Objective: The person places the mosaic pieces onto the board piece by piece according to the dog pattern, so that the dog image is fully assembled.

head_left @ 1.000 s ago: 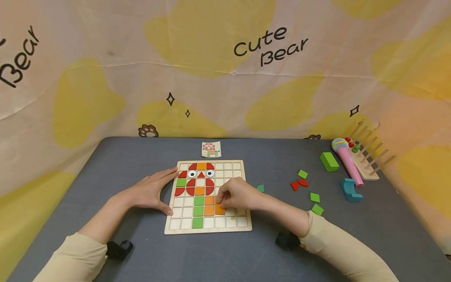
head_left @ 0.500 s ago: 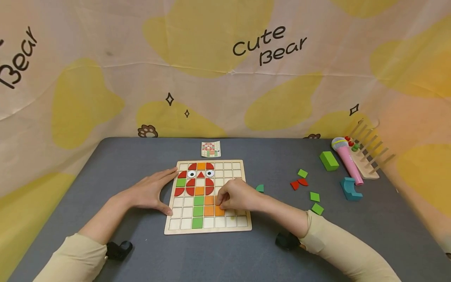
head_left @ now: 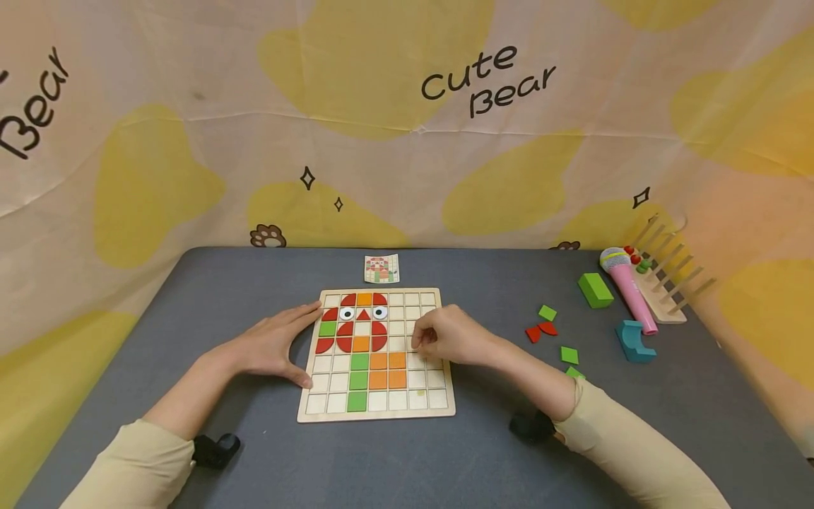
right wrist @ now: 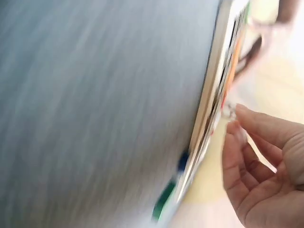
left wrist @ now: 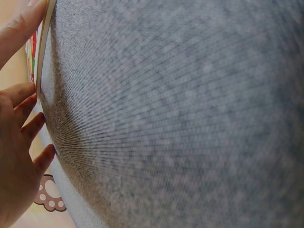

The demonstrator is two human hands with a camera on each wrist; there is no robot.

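Observation:
A wooden grid board (head_left: 416, 417) lies on the table, partly filled with red, green and orange pieces and two eye discs. My left hand (head_left: 270, 346) rests at its left side, thumb and fingertips touching the edge, fingers spread; the same hand (left wrist: 19, 142) shows in the left wrist view. Two orange squares (head_left: 397, 380) fill the right column of an orange block of tiles. Above the board's right part hovers my right hand (head_left: 454, 336), its fingers loosely bent. In the right wrist view the thumb and forefinger of that hand (right wrist: 270, 166) stand slightly apart with nothing visible between them.
Behind the board lies a picture card (head_left: 381, 268). Red pieces (head_left: 533, 334) and green squares (head_left: 569, 355) are scattered to the right. Farther right are a green block (head_left: 595, 290), a pink toy microphone (head_left: 629, 290), a blue arch (head_left: 634, 343) and a pegged stand (head_left: 668, 307).
My right hand has let go of the orange square, which now lies flat in its cell, and has moved up and to the right. The left hand has stayed in place.

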